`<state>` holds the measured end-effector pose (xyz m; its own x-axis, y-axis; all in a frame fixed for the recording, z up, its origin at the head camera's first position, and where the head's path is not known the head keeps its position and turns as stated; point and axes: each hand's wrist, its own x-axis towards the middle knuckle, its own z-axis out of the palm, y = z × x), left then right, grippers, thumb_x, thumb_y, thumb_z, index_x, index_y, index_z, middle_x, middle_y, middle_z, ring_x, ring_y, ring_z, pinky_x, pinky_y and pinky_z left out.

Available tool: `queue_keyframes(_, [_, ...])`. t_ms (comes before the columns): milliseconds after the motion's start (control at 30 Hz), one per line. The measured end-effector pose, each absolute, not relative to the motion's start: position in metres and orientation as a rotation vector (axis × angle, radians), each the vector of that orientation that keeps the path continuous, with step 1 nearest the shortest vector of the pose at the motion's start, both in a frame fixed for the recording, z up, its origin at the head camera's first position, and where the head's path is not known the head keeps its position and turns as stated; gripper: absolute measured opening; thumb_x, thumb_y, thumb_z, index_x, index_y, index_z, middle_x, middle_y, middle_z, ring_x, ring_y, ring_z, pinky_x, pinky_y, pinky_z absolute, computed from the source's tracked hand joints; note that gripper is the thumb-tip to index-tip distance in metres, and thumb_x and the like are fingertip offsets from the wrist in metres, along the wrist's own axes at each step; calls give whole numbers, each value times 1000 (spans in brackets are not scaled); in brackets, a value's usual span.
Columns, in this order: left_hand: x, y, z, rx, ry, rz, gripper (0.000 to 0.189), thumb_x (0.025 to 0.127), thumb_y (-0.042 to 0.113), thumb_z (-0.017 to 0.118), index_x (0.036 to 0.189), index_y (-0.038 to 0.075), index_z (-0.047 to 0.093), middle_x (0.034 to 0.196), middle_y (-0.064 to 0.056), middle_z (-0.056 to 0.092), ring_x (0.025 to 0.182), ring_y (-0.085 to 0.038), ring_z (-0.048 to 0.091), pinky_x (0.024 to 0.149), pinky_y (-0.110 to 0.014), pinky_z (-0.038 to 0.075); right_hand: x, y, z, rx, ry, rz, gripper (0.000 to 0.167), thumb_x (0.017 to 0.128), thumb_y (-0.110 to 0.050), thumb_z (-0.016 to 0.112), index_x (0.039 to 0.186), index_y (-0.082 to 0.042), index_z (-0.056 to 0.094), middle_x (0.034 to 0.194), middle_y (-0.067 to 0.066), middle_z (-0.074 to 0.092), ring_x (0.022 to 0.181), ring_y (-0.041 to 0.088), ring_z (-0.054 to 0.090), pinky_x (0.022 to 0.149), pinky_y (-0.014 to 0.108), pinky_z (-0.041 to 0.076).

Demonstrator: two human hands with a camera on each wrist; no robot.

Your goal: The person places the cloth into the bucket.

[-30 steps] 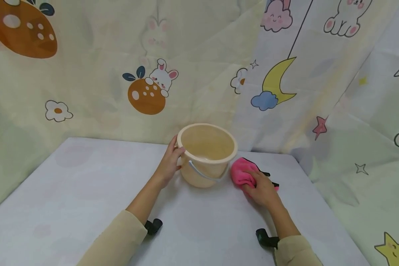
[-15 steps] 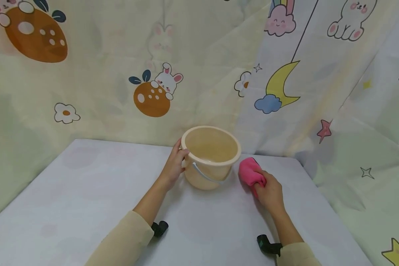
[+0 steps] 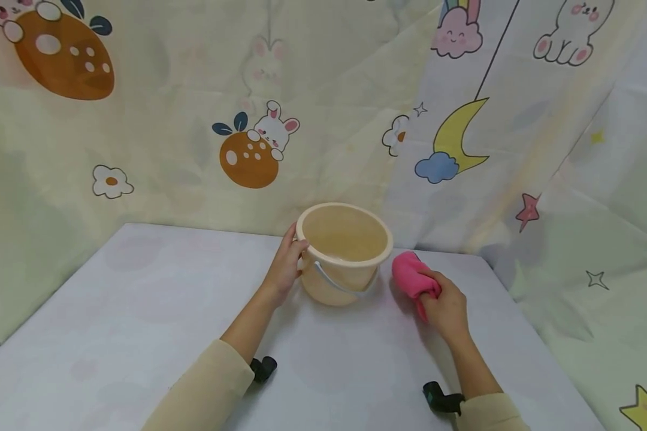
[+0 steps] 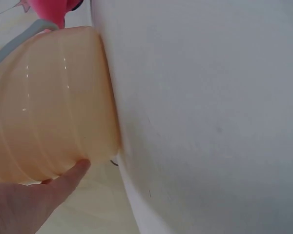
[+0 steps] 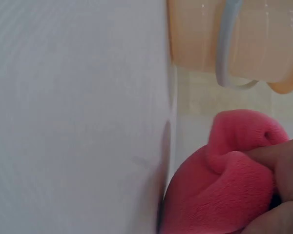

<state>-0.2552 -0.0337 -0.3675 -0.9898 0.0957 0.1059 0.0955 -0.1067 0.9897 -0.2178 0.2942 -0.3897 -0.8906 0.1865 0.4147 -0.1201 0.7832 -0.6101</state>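
A cream plastic bucket (image 3: 323,292) with a pale grey handle (image 5: 226,44) stands upright near the table's back edge. My left hand (image 3: 284,268) holds it by the left side, thumb at the rim and fingers on the wall. In the left wrist view, a fingertip lies against the bucket's ribbed wall (image 4: 49,107). Just right of the bucket, my right hand (image 3: 449,304) grips a fluffy pink cloth (image 3: 412,275), bunched between thumb and fingers. The right wrist view shows the soft folds close up, with part of the cloth hidden behind the hand.
A white-covered table (image 3: 156,311) spreads under both arms. Behind it hangs a cartoon-printed fabric backdrop (image 3: 323,161), close to the bucket. Black wrist devices (image 3: 442,398) stick out from both beige sleeves (image 3: 202,383).
The cloth, earlier spread under my right hand with black edging showing, is now bunched up in its grip. The right hand has drawn slightly right. The left hand still holds the bucket.
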Motion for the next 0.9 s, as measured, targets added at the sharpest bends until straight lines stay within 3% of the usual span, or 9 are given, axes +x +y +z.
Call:
queue_keyframes(167, [-254, -33, -367, 232, 2087, 2340, 71, 98, 36, 44, 165, 28, 20, 167, -8, 25, 148, -36, 32, 110, -70, 34, -216, 297, -377, -54, -2480, 923, 46, 84, 3, 60, 126, -11, 72, 108, 21, 70, 93, 34, 60, 74, 40, 44])
queue_keyframes(433, [-256, -34, -367, 238, 2094, 2347, 72, 98, 37, 45, 165, 28, 21, 166, -8, 27, 147, -34, 33, 109, -70, 34, -214, 299, -352, -60, -2432, 969, 43, 88, 0, 63, 128, -12, 71, 121, 20, 71, 105, 38, 62, 80, 43, 44])
queue_keyframes(900, [-258, -34, -368, 221, 2104, 2335, 72, 97, 35, 45, 164, 29, 22, 163, -10, 32, 143, -31, 36, 108, -70, 36, -207, 290, -317, -65, -2420, 1090, 46, 95, -16, 66, 140, -14, 63, 134, 16, 65, 116, 32, 56, 84, 37, 45])
